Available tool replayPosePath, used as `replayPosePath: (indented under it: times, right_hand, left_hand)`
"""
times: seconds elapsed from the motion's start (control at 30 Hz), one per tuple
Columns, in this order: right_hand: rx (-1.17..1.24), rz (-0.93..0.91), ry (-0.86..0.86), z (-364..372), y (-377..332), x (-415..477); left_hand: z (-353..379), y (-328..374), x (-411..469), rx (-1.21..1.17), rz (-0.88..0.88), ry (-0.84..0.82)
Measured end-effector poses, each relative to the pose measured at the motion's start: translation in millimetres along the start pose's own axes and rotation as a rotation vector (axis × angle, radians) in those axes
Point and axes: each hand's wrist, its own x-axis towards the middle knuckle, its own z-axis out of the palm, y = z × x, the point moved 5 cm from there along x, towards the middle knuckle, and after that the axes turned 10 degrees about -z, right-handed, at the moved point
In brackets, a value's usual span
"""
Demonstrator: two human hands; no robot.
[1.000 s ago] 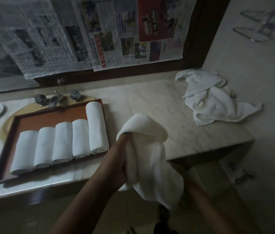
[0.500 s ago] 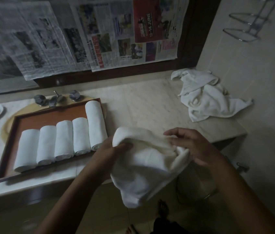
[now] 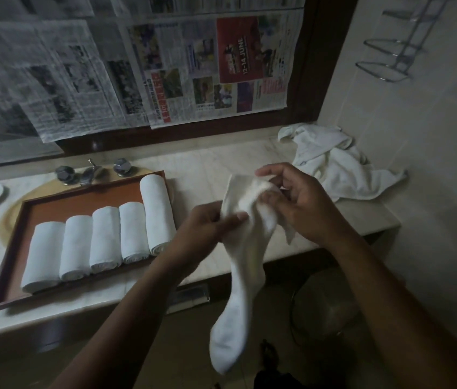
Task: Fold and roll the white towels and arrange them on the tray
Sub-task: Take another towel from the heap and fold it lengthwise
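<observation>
Left hand (image 3: 207, 226) and right hand (image 3: 297, 203) pinched top edge of limp white towel (image 3: 247, 265) right of tray (image 3: 81, 200); soft, light cloth, likely best held at corners

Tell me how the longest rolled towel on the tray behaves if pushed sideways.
Being round, the longest roll could roll, but the tray rim and the neighbouring roll flank it and likely stop it. Being cloth, it may sag if lifted by one end.

Dim, grainy picture with dark corners and wide-angle bending.
</observation>
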Motion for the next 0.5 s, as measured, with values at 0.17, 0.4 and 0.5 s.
replayPosePath:
  times: [0.17,0.4,0.5]
  right_hand:
    - [-0.393,0.288,-0.403,15.1,33.2,-21.3]
    - [-0.178,0.346,-0.303,-1.1,61.3,-39.0]
    - [-0.116,0.283,-0.266,-4.7,52.5,-28.8]
  left_hand:
    - [-17.3,17.7,-1.6,0.004,0.117,0.163]
    - [-65.5,-21.3,1.9,-0.097,0.020,0.379]
    - [-81.7,-39.2,4.2,-0.075,0.000,0.481]
